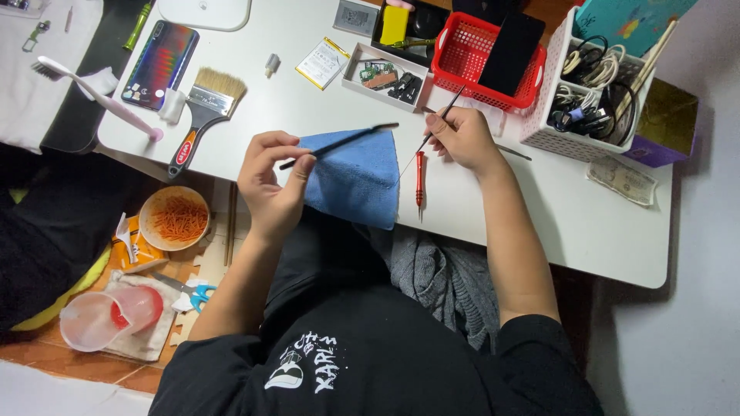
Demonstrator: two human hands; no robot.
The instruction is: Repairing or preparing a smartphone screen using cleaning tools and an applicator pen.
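— What have your fingers got right now?

— My left hand point(271, 185) pinches one end of a thin black strip point(339, 145), fingers clenched on it, so it lies slantwise over the top of the blue cloth point(356, 179). My right hand point(462, 139) grips a slim black pointed tool point(435, 129), its tip aimed down toward the cloth's right corner.

— Where does the strip sit?

— Just above the cloth, at the front edge of the white tabletop point(586, 223); the cloth hangs over that edge toward my lap.

— What worries you?

— The strip is held at one end only. I'd guess a hard push from the tool could bend it or flick it out of my pinch, and past the edge it would drop to the floor. The cloth could slide off too.

— Anything close by?

— The red screwdriver point(419, 177) lies just right of the cloth, under my right wrist; a careless sweep could roll it. The red basket point(470, 65) and small parts tray point(385, 75) sit behind.
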